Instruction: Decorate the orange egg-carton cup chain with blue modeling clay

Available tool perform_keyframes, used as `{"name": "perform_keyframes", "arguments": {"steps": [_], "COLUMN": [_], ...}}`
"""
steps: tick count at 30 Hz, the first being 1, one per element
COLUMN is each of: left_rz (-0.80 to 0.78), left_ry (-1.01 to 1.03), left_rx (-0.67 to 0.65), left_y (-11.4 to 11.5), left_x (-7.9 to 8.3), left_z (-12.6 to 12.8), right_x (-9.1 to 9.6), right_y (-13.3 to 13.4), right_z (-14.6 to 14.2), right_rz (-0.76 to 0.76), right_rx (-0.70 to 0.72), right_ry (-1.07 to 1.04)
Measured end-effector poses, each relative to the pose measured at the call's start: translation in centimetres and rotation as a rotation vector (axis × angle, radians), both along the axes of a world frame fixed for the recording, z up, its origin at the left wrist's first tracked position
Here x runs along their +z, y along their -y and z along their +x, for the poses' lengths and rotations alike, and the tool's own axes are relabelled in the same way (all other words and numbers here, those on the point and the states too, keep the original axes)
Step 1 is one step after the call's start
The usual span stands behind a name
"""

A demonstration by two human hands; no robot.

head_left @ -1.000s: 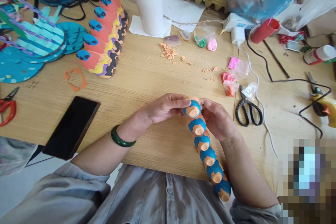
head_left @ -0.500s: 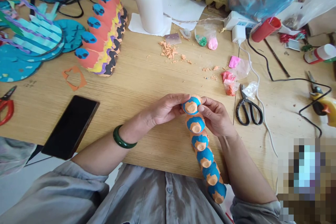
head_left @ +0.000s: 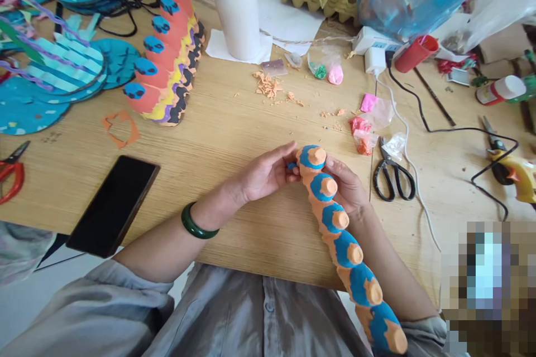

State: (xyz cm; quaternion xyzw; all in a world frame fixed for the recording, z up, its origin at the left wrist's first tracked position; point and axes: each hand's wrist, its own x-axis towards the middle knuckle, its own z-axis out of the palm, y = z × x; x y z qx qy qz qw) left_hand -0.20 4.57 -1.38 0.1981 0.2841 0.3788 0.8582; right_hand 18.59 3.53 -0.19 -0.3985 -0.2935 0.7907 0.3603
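Both my hands hold a long strip of egg-carton cones [head_left: 339,234] painted orange and blue, which runs from the table's middle down toward my lap. My left hand [head_left: 268,173] pinches the strip's far end at its left side, fingers closed on it. Under and to the right of that end lies my right hand [head_left: 349,187], cupping the strip, its fingers mostly hidden behind the cones. A green bangle [head_left: 195,223] is on my left wrist.
A black phone [head_left: 113,203] lies at the front left. Black scissors [head_left: 391,175] and a white cable are right of my hands. A second painted cone strip [head_left: 167,61], a white bottle [head_left: 237,5], orange scraps [head_left: 268,83], clay bags and a glue gun [head_left: 513,170] sit farther out.
The cone strip has rolled to the right, so its tips now point right instead of at me. Its near end has swung lower and to the right. My right hand slid underneath it.
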Motion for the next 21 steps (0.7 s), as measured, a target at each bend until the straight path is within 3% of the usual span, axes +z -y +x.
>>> {"name": "perform_keyframes", "arguments": {"steps": [8,16,21], "left_rz": [0.142,0.105,0.089], "left_ry": [-0.050,0.007,0.036], "left_rx": [0.014,-0.013,0.021], "left_y": [0.29,0.35,0.35], "left_x": [0.56,0.45,0.18], "left_z": [-0.09,0.14,0.37], "right_x": [-0.67,-0.53,-0.81], "right_y": [-0.23,0.02,-0.05], "right_z": [0.35,0.01,0.15], "right_rz": [-0.004,-0.033,-0.048], "right_rx": [-0.028,-0.119,-0.087], "right_ry": [0.011,0.001,0.004]}}
